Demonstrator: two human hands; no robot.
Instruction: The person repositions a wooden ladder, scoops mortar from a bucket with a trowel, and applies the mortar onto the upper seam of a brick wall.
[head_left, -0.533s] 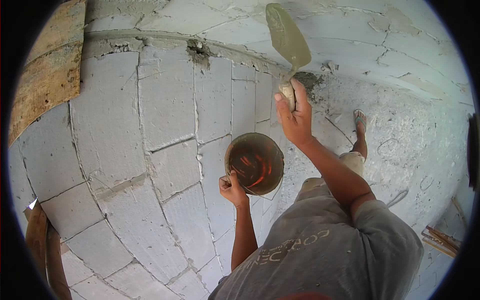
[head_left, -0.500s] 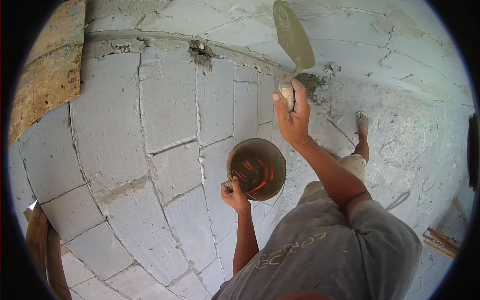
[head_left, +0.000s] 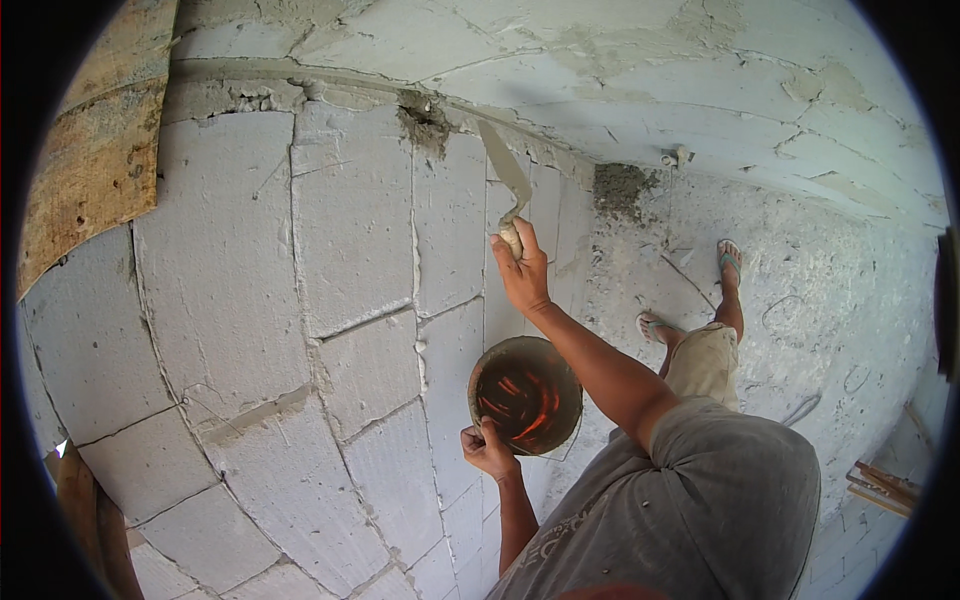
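Note:
My right hand [head_left: 519,270] is closed on the pale handle of a trowel [head_left: 510,170]. Its grey, mortar-coated blade points up toward the rough top joint of a block wall [head_left: 355,230], just right of a ragged dark mortar patch [head_left: 425,125] there; whether it touches the wall I cannot tell. Lower down, my left hand [head_left: 488,450] grips the rim of a round, dirty bucket [head_left: 525,395] with thumb over the edge. The bucket's inside is dark with orange-red streaks, and a thin wire handle hangs below it.
A weathered board [head_left: 105,160] is at upper left, timber [head_left: 85,510] at lower left. Cracked plaster [head_left: 700,60] spans the top. My sandalled feet [head_left: 729,258] stand on a rough pale floor [head_left: 820,280], with a dark mortar patch [head_left: 622,190], loose wire and wooden strips [head_left: 880,485] at right.
My right hand has moved left and down, swinging the trowel blade toward the top joint of the wall. The bucket has shifted down and slightly right in view. My second foot has come into sight.

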